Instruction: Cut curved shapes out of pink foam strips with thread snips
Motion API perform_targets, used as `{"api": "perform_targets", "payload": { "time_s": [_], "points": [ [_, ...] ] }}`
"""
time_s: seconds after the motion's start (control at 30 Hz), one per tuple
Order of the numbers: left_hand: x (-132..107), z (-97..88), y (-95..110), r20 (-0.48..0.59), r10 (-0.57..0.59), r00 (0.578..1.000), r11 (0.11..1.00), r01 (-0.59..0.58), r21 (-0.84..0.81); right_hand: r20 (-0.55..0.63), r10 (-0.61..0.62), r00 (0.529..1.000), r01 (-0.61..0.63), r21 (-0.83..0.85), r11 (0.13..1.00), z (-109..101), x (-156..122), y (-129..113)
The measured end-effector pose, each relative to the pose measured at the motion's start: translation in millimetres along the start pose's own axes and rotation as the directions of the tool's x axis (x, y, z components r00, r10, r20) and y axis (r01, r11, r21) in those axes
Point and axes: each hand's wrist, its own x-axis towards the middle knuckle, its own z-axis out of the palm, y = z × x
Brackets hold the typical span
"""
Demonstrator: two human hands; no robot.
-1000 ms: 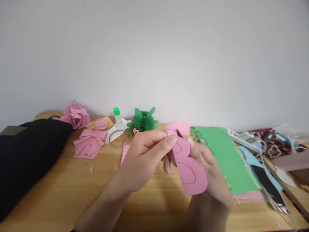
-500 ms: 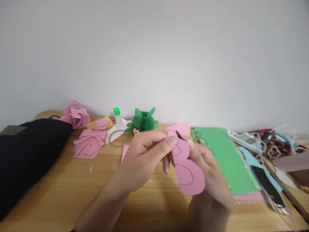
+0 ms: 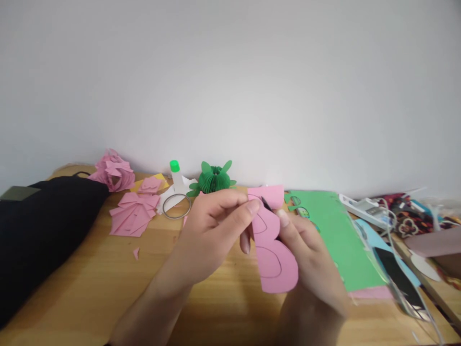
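Between my hands is a sheet of pink paper (image 3: pixel 275 262), its right edge cut in rounded lobes and dark curved lines drawn along its left side. My left hand (image 3: pixel 212 230) pinches its left edge near the top, thumb in front. The scissors (image 3: pixel 266 203) show only as a short dark blade at the paper's upper part, inside a cut. My right hand (image 3: pixel 306 250) is closed around them; their handles are hidden behind the paper and fingers. Above the blade, a strip of the paper juts to the right.
Along the wall stand a green paper figure (image 3: pixel 215 180), a glue stick (image 3: pixel 176 175) and crumpled pink paper (image 3: pixel 113 170). A bangle (image 3: pixel 176 206) and folded pink pieces (image 3: pixel 135 215) lie left. Black fabric (image 3: pixel 46 226) covers the left side. Green paper (image 3: pixel 342 235) and a phone (image 3: pixel 398 276) are right.
The pink paper has turned slightly, its lower end swinging left and hanging more upright. The scissors' blade has shifted a little down and left. Both hands keep their hold.
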Motion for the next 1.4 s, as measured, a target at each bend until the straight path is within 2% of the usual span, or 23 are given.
{"api": "perform_targets", "payload": {
  "time_s": [0.2, 0.47, 0.67, 0.87, 1.1, 1.4],
  "points": [
    [-0.6, -0.6, 2.2, -0.006, 0.015, 1.000, 1.000, -0.015, 0.023, 0.002, 0.016, 1.000, -0.016, 0.014, 1.000, -0.5, -0.7, 0.3],
    [-2.4, -2.7, 2.3, -0.003, 0.043, 0.999, 0.990, -0.042, 0.136, -0.005, 0.035, 0.999, -0.035, 0.004, 0.999, -2.0, -1.2, 2.1],
    [-0.3, -3.3, 2.7, 0.029, 0.056, 0.998, 0.975, -0.061, 0.215, -0.051, 0.081, 0.995, -0.080, 0.016, 0.997, -2.7, -1.9, 7.0],
    [-1.1, -1.1, 3.8, 0.023, 0.038, 0.999, 0.976, -0.042, 0.216, -0.086, 0.109, 0.990, -0.109, 0.008, 0.994, -2.3, -3.5, 9.0],
    [-0.4, -1.0, 3.1, 0.019, 0.055, 0.998, 0.980, -0.058, 0.189, -0.054, 0.085, 0.995, -0.088, -0.044, 0.995, -4.3, -1.7, 7.5],
    [1.8, -4.0, 3.4, 0.084, 0.060, 0.995, 0.986, -0.072, 0.151, -0.037, 0.055, 0.998, -0.056, -0.036, 0.998, -6.7, -4.0, 6.4]
  ]
}}
